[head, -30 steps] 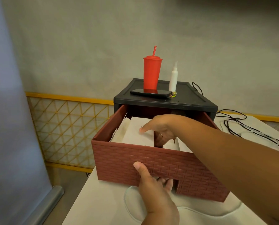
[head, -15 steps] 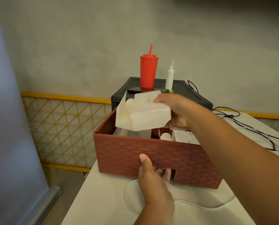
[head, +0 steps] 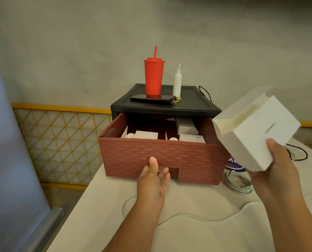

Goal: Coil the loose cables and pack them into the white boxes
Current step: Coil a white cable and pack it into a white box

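Fingers of the left hand lie loosely extended, their tips at the handle notch of a brick-red drawer. The thumb presses flat against the drawer's front. Lower right, the right hand grips one white box in the air, thumb on top and fingers curled underneath. The box's lid flap stands open, and no cable shows inside it.

On the pale table, one loose white cable trails in long curves between the arms. One grey-white cable bundle lies roughly looped just right of the drawer. Further right, black cable sprawls uncoiled; how many strands there are cannot be told.

The drawer stands drawn out of one black cabinet. Inside it sit at least three more white boxes, partly hidden by the drawer wall.

On top of the cabinet are one red tumbler with a straw, one white squeeze bottle and one dark phone lying flat.

The task looks barely begun. A box is out and open, but no cable appears packed, and most of the coiling seems left to do.
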